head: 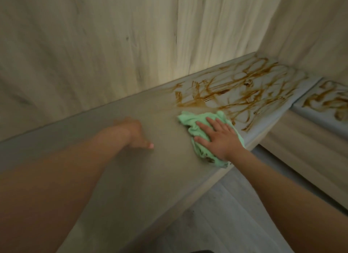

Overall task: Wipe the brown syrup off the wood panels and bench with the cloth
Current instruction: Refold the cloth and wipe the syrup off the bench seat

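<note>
While the right hand [216, 137] lies flat with fingers spread, pressing the green cloth [190, 118] near the table's [131, 177] front edge, the brown syrup [244, 94] starts just beyond it and runs to the far right corner. I judge it best to press firmly, push overlapping strokes toward that corner, and refold the cloth, whose near end looks soiled. The left hand [135, 135] rests on the table, too blurred to tell its curl. Count: one cloth, two hands, and two syrup patches, the second patch [327, 100] lying on the adjoining ledge [305, 113].
</note>
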{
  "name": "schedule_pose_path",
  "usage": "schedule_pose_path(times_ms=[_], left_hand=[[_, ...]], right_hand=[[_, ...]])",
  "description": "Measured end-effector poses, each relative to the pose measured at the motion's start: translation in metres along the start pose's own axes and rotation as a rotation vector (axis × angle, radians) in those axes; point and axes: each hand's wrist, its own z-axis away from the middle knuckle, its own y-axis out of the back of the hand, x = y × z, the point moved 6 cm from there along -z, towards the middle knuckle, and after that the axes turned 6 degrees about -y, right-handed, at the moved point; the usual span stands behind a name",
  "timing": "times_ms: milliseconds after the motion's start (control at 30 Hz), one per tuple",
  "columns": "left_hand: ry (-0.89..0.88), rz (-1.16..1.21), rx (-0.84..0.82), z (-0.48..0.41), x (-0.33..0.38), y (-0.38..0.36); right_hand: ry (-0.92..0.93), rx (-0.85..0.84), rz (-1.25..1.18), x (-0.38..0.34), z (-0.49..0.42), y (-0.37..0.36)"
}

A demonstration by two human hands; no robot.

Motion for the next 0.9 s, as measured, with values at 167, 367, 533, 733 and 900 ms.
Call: schedule_pose_path(times_ms=[167, 367, 533, 733, 900], left_hand=[[-0.004, 0.019, 0.016, -0.036, -0.012, -0.013], [-0.04, 0.044, -0.033, -0.065, -0.015, -0.027], [-0.023, 0.185, -0.031, -0.079, -0.027, -0.043], [0.025, 0.25, -0.033, -0.07, -0.02, -0.037], [-0.008, 0.226, -0.051, -0.08, -0.024, -0.045]], right_hand=[[-0.292, -0.021, -0.082, -0.001, -0.054, 0.008], [0.112, 0.029, -0.043, -0.092, -0.12, 0.01], [-0.046, 0.042, -0.022, -0.039, -0.213, 0.029], [-0.395, 0.024, -0.135, -0.037, -0.279, 0.037], [-0.063, 0.007, -0.064, -0.126, -0.248, 0.02]])
